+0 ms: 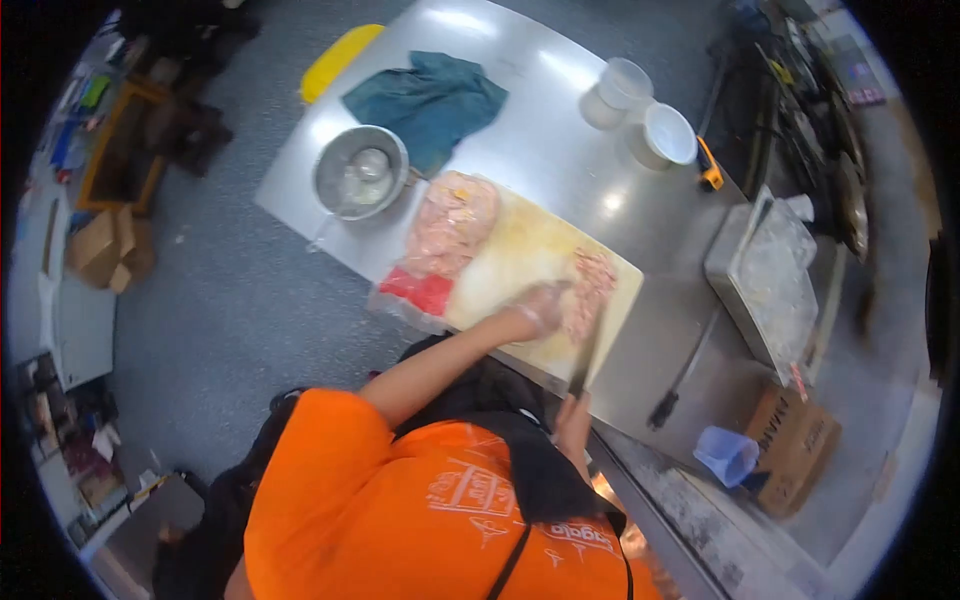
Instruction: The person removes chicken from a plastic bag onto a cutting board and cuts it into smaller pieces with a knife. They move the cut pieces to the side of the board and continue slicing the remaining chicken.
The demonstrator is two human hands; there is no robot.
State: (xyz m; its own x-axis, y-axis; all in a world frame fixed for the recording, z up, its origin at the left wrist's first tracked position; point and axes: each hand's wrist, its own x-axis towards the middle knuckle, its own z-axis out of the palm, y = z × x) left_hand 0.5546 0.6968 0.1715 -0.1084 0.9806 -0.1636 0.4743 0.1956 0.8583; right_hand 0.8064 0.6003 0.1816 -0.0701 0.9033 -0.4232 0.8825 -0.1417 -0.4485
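A pale cutting board (520,240) lies on the steel table, with cut-up raw meat (592,285) along its right side. My left hand (541,306), in a clear glove, is over the board at the left edge of this meat; its fingers are blurred. At the board's near right edge my right hand (572,422) is closed round the handle of a knife (588,358). The blade points away from me, beside the meat. A larger heap of raw pink meat (452,225) covers the board's left end, with a red-marked plastic bag (418,292) under its near end.
A metal bowl (338,190) holding clear plastic stands left of the meat heap. Behind it lies a teal cloth (430,100). Two round tubs, a clear one (627,84) and a white one (670,134), stand farther back. To the right are a plastic-lined tray (735,265) and a cardboard box (797,450).
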